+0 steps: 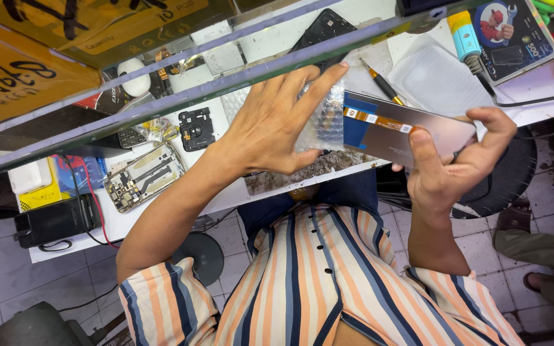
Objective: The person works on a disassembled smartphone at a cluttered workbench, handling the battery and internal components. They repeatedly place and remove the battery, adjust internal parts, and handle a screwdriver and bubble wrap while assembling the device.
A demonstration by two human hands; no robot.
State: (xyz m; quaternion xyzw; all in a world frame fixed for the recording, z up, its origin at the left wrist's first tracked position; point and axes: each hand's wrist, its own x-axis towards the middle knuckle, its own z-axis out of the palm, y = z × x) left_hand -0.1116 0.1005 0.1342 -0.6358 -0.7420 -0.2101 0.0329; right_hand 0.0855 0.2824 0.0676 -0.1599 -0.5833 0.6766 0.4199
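From the head camera, the right hand [447, 170] pinches a flat phone display panel [411, 131] above the white counter [277, 38], thumb on its near edge, fingers [492, 118] curled over its far end. The left hand [274, 125] grips bubble wrap [322, 122] at the panel's other end, fingers spread over it.

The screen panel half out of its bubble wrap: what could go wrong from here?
1. The screen panel is held over the bench edge by the right hand alone at one end; a slip could drop it to the tiled floor.
2. The orange flex strip lies exposed beside the bubble wrap in the left hand; tugging could snag or crease it.
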